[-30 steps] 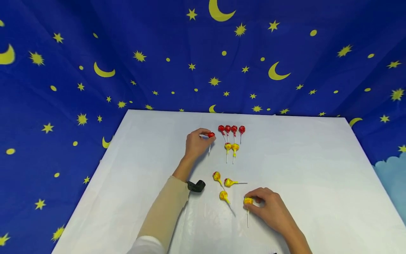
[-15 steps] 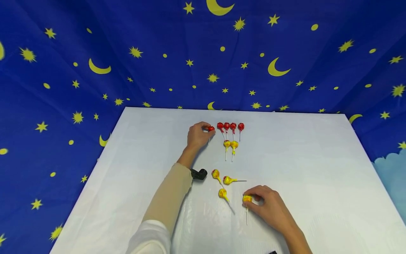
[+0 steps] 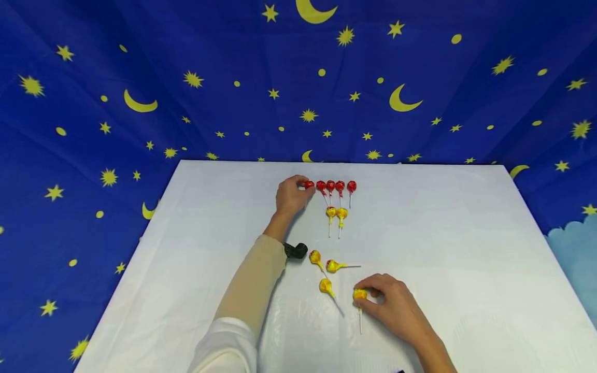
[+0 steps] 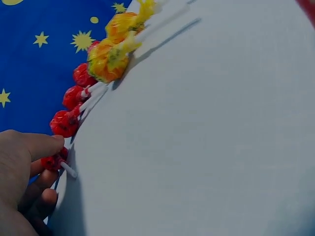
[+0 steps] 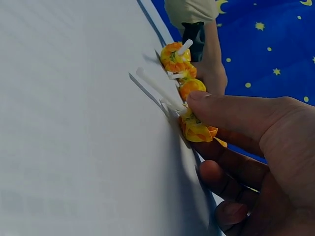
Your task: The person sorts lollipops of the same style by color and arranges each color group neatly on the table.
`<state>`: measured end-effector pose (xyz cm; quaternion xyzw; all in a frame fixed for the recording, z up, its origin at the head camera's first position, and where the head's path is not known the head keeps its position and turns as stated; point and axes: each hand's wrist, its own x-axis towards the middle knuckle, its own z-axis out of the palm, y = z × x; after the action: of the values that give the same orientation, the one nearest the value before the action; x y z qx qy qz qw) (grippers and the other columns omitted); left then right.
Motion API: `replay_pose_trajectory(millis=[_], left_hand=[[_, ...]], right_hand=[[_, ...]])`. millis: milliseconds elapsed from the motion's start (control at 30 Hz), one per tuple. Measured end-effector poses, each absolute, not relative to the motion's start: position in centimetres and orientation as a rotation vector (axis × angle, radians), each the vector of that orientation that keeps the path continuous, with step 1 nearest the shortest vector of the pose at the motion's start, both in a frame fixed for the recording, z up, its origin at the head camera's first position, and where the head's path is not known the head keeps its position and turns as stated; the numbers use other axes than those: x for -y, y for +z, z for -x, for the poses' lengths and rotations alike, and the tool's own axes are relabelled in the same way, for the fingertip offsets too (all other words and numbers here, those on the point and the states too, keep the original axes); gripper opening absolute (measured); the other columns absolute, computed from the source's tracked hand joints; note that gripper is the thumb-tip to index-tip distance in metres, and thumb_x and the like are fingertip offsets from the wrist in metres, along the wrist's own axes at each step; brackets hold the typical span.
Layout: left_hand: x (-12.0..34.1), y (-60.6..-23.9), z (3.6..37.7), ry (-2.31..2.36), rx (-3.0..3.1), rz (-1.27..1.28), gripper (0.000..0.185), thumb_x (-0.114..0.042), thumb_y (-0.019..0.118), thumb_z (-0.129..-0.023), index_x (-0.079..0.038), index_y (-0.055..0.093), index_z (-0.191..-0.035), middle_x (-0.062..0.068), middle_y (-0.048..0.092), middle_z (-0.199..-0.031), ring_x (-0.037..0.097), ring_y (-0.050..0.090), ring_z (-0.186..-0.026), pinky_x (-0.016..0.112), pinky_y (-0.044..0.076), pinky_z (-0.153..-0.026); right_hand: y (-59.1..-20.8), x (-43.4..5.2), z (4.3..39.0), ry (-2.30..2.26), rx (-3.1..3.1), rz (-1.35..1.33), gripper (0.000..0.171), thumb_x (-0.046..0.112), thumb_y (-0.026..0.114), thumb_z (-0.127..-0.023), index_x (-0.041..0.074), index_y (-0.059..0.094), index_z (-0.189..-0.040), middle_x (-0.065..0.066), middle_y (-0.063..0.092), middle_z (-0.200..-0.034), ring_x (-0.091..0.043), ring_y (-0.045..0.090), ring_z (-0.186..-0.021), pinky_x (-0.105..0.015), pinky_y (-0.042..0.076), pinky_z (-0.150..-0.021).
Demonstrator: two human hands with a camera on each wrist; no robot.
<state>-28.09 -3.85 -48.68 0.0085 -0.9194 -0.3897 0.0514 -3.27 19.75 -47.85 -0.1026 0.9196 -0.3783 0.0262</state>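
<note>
My left hand (image 3: 291,195) pinches a red lollipop (image 3: 309,184) (image 4: 54,161) at the left end of a row of several red lollipops (image 3: 335,186) (image 4: 74,98) near the table's far edge. Two yellow lollipops (image 3: 336,213) (image 4: 113,46) lie just below that row. My right hand (image 3: 389,306) grips a yellow lollipop (image 3: 359,295) (image 5: 197,129) near the front of the white table (image 3: 443,248), its stick pointing toward me. Three loose yellow lollipops (image 3: 325,267) (image 5: 178,64) lie to the left of my right hand.
A small black device (image 3: 296,250) sits at my left wrist, over the table. A blue cloth with yellow stars and moons (image 3: 298,77) hangs behind and around the table. The table's right and left parts are bare white.
My left hand has carried the red lollipop up and right, level with the red row's left end. My right hand stays on the yellow lollipop.
</note>
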Motion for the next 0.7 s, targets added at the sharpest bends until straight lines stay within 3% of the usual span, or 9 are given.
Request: replay_pose_trajectory(millis=[700], left_hand=[[3.35,-49.11,27.86,-1.125,2.758,-0.004,0.033,-0.034,0.077,-0.081,-0.015,0.071,-0.107,-0.001,0.067,-0.096,0.02,0.053,-0.095,0.035,0.043,-0.079]], right_hand=[[-47.98,-19.63,3.3,-1.176,-2.825,0.235,0.025,0.028,0.086,-0.071,0.035,0.071,-0.09,0.021,0.058,-0.079,-0.004,0.051,-0.072,-0.026,0.042,-0.066]])
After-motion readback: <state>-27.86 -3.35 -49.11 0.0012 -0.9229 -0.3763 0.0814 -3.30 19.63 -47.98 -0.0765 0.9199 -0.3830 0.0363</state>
